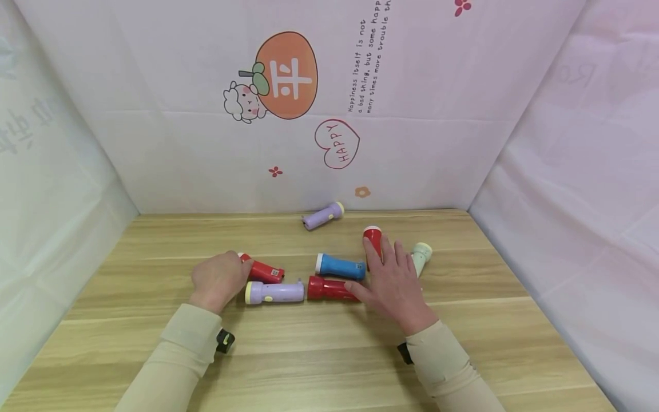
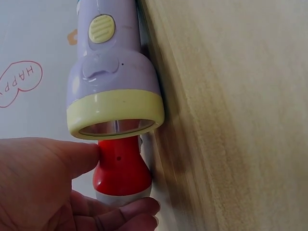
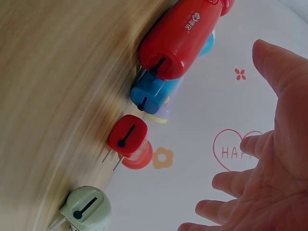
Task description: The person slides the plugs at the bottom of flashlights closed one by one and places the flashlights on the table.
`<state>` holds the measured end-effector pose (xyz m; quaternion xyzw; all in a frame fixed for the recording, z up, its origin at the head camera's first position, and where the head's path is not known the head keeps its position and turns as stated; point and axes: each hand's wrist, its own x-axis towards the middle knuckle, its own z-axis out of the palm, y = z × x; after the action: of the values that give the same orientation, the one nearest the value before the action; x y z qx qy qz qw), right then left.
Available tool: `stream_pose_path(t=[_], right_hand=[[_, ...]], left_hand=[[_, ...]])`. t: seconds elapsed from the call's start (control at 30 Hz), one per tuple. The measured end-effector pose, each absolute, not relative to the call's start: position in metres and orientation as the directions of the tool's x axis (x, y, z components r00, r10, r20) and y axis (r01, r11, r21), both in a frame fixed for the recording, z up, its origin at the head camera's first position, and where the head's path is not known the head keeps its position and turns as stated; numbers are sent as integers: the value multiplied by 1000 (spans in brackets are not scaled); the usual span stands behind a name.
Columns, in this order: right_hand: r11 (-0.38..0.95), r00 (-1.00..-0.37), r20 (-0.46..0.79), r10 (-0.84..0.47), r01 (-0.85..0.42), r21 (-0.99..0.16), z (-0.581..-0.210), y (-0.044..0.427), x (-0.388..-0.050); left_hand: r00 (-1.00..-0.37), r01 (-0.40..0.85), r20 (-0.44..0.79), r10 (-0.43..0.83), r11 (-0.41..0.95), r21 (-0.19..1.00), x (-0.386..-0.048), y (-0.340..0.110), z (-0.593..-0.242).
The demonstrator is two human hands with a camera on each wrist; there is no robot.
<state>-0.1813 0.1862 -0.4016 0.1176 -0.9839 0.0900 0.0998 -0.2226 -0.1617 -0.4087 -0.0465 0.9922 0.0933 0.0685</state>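
One red torch (image 1: 266,271), short of worktop (image 1: 309,349) back edge: L hand (image 1: 218,280) pinched its head, prob. steadying; R hand (image 1: 395,286) spread.

My head feed gives me a light wood-grain tabletop (image 1: 309,360) with seven flashlights lying on it. Toward its back edge I have a lilac flashlight (image 1: 320,217), pale yellow head to the right. Left of the middle I see a white-rimmed red flashlight (image 1: 266,273), its head partly hidden, and just in front of it a yellow-headed purple flashlight (image 1: 282,292). Just beside that one's tail is an all-red flashlight (image 1: 329,289), with a blue flashlight (image 1: 341,267) close behind it. Farther right I make out a partly covered scarlet flashlight (image 1: 372,233) and a pale green flashlight (image 1: 420,260), both heads pointing away from me.
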Motion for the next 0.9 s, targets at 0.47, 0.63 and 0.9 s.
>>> stream_pose_path(t=[0.47,0.63,0.9], right_hand=[[945,-946,232,-226,-271,-183,-404,184,-179],[947,-946,234,-226,-270,-175,-403,183,-179],[949,-949,224,-223,-264,-173,-405,183,-179]], left_hand=[[-988,-78,-143,-52,980,183,-235,-164,-411],[-991,-57,-132,-34,983,172,-240,-165,-412],[-991,-44,-131,-22,985,167,-246,-164,-412]])
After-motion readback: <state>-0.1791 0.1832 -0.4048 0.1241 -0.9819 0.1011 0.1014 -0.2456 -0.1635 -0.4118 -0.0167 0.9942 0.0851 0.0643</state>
